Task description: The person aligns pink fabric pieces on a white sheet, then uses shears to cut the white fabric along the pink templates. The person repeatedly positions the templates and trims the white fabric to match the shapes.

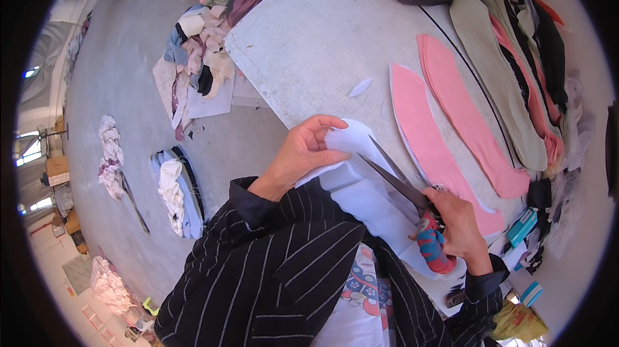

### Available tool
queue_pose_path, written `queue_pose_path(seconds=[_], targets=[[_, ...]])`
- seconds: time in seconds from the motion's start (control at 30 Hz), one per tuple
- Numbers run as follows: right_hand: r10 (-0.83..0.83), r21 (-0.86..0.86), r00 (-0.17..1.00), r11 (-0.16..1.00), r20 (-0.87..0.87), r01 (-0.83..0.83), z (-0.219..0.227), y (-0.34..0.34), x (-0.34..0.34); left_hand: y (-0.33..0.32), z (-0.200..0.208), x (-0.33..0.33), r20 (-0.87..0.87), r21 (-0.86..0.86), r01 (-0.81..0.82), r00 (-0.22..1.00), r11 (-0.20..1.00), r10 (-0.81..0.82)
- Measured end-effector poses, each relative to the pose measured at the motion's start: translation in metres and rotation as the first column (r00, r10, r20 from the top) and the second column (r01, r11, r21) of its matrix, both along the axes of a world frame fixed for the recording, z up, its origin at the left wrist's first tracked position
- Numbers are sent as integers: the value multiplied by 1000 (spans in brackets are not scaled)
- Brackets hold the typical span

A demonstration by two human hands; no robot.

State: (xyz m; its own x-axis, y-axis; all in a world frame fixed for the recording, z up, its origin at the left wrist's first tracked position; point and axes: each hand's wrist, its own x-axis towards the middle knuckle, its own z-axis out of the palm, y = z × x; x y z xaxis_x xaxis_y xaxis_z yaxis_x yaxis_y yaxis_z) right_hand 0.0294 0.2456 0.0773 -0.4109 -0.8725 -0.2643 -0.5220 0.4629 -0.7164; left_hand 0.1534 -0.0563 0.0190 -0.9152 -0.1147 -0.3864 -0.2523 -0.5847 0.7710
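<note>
White fabric piece (361,186) under the scissors (403,186) at the near edge of the grey worktop (309,44).

Left hand (303,154) pinching the far end of the white fabric piece, thumb and fingers closed on its edge, grip tight on the cloth. Right hand (459,228) wrapped around the red-and-blue bound handles, grip closed on the scissors, blades parted in a narrow V over the fabric, tips pointing up and left. Just right of the blades, 2 long pink cut shapes (445,121) lying flat on the worktop, with a stack of beige, pink and dark pieces (516,70) beyond. Small white offcut (360,86) lying alone farther up. Heaps of cloth scraps (200,44) on the floor to the left.
</note>
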Motion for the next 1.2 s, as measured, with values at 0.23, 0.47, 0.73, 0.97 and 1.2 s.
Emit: queue_pose_path(seconds=[0.23, 0.47, 0.73, 0.97, 1.2], targets=[[77, -39, 997, 996, -5, -77, -5, -14, -2, 2, -4, 0, -39, 115, -34, 998, 993, 38], [73, -6, 994, 997, 81, -73, 11, -29, -5, 2, -9, -1, -97, 73, 7, 995, 997, 0], [98, -49, 995, 994, 9, -97, -8, -18, -5, 1, -2, -5, -26, 76, 17, 1000, 997, -15], [46, -101, 997, 994, 60, -39, -4, -23, 2, 4, 3, -7, -16, 54, 1, 1000, 999, 0], [48, -107, 998, 993, 51, -43, -18, -10, 5, 2, -2, -7, -53, 14, 40, 998, 999, -39]])
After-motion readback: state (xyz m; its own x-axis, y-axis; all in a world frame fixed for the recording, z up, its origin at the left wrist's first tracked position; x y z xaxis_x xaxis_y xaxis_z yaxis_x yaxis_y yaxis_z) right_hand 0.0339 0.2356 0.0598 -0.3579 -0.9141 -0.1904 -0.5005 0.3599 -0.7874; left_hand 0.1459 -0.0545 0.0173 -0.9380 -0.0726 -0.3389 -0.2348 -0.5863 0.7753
